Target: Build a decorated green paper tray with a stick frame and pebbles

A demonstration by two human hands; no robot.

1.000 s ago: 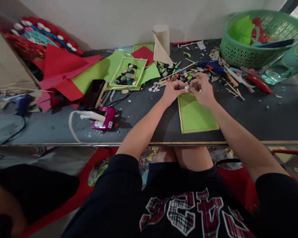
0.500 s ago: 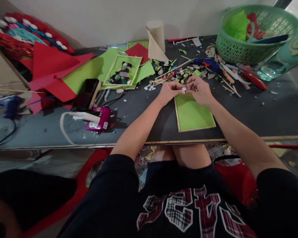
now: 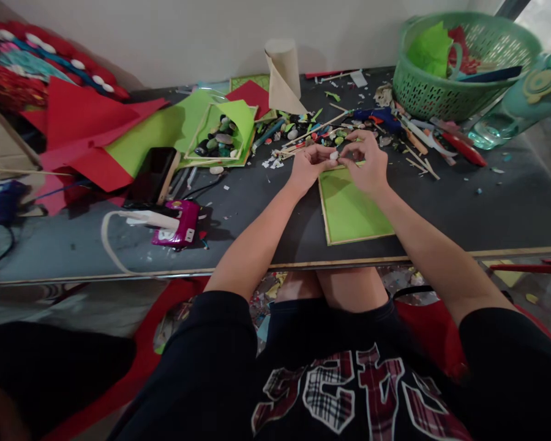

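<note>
My left hand (image 3: pixel 308 166) and my right hand (image 3: pixel 366 164) meet above the far end of a green board with a wooden frame (image 3: pixel 351 211) lying on the dark table. Between their fingertips they pinch a small white pebble (image 3: pixel 333 155). The left fingers are curled in a loose fist; the right thumb and forefinger pinch, with the other fingers raised. Just beyond the hands lies a scatter of coloured pebbles and thin sticks (image 3: pixel 312 131).
A second framed green tray of pebbles (image 3: pixel 218 142) sits at left centre among red and green paper sheets (image 3: pixel 87 125). A pink power strip (image 3: pixel 172 223), a black phone (image 3: pixel 156 171), a paper roll (image 3: pixel 282 67), a blue glue gun (image 3: pixel 381 116), a green basket (image 3: pixel 459 61) and a teal bottle (image 3: pixel 518 101) surround them.
The hands lifted slightly and stayed together on the pebble. A green sheet beside the pebble tray has flipped up over its right side. The view shifted a little.
</note>
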